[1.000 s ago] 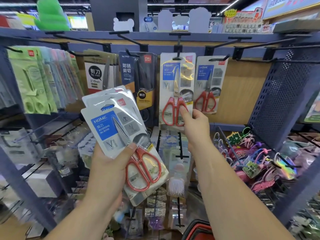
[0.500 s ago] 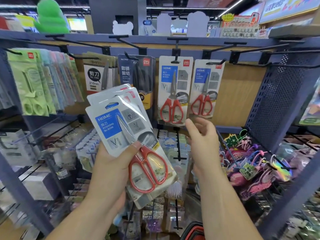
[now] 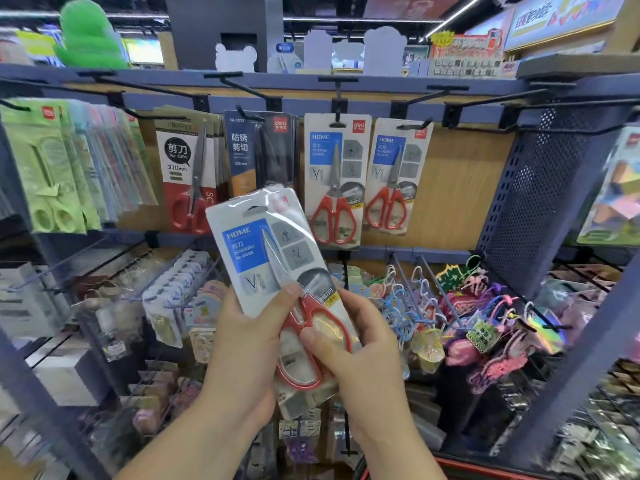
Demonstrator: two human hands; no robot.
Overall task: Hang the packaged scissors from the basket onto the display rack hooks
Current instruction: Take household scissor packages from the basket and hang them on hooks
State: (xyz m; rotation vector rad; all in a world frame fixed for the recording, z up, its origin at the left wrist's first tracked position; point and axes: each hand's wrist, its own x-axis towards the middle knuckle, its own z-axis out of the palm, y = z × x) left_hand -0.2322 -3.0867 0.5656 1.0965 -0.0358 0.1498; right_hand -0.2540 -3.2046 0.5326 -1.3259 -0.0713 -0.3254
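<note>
My left hand (image 3: 244,344) grips a small stack of packaged red-handled scissors (image 3: 273,268) from below, thumb across the front pack. My right hand (image 3: 360,344) pinches the lower right edge of the same stack, thumb on the red handle. The packs tilt with their hang holes up and to the left. On the rack above, two matching packs hang side by side: one (image 3: 334,181) on the centre hook (image 3: 337,98), another (image 3: 396,178) on the hook to its right. The basket shows only as a red rim (image 3: 460,465) at the bottom edge.
Black empty hooks (image 3: 485,98) jut out at upper right. Other scissor packs (image 3: 188,174) and green packs (image 3: 48,168) hang to the left. A perforated blue side panel (image 3: 540,188) stands at right. Colourful trinkets (image 3: 485,317) crowd the lower hooks.
My right hand has come down from the hung pack on the centre hook and taken hold of the stack in my left hand. The stack has shifted right, toward the middle.
</note>
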